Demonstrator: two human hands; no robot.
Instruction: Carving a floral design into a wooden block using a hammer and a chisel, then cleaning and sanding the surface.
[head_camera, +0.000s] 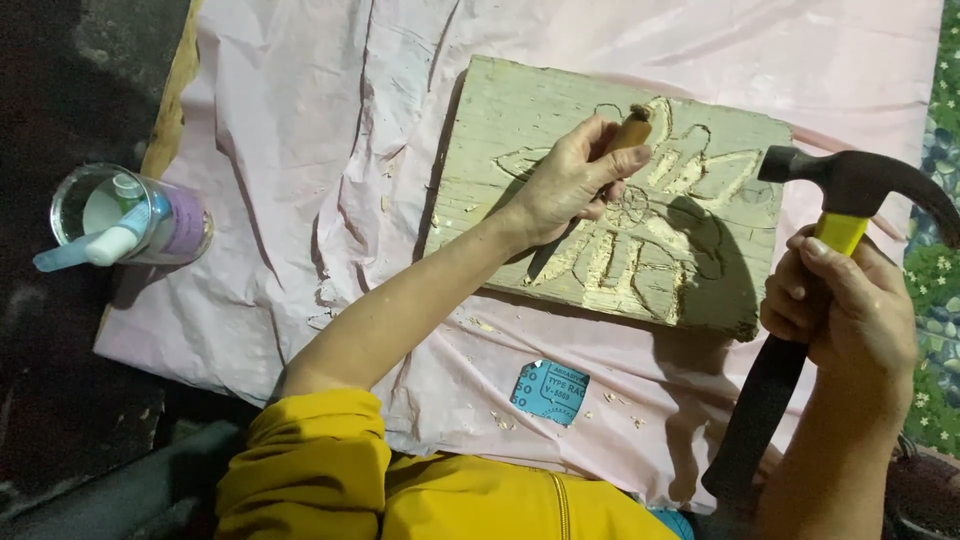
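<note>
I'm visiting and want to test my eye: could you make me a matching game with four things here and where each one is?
Things:
1. hammer
2. chisel
3. clear cup
4. blue paper scrap

Places:
A. on the pink sheet, just below the carved board
B. at the far left edge of the sheet
C. gripped in the right hand, raised beside the board
D. gripped in the left hand, tip down on the flower carving

Pairs: 1-C, 2-D, 3-B, 4-A

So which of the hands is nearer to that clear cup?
Left. The left hand grips a chisel on the wooden board, right of the clear cup; the right hand holds a hammer farther right.
</note>
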